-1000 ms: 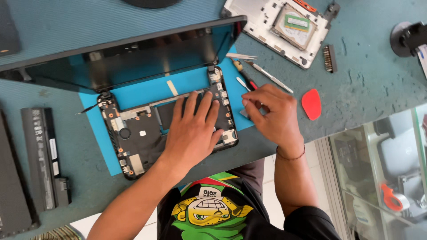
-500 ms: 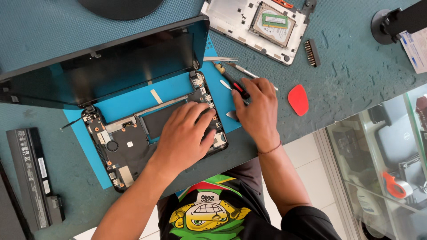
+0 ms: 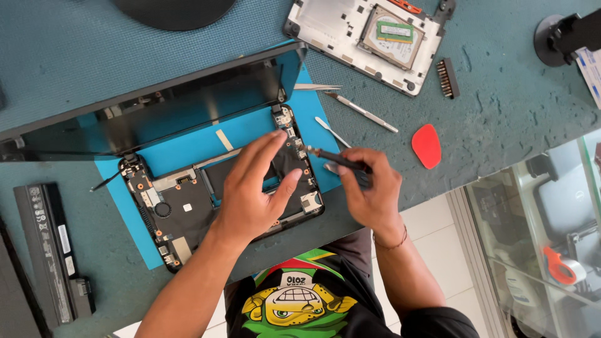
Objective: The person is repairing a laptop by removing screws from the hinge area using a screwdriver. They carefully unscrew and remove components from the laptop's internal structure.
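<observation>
Right hand (image 3: 374, 195) grips a screwdriver (image 3: 338, 160), apparently above the laptop base (image 3: 181, 209).

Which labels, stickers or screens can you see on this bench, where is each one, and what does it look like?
Laptop screen: upper left, hinged open, dark, unlit.
Battery labels: far left, small white strips on a long black pack.
Hard drive label: top centre in the grey bottom cover, pale with a green memory stick on it.

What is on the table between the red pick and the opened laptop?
In the head view, a thin metal tool and a small spudger lie between the red pick and the laptop base.
</observation>
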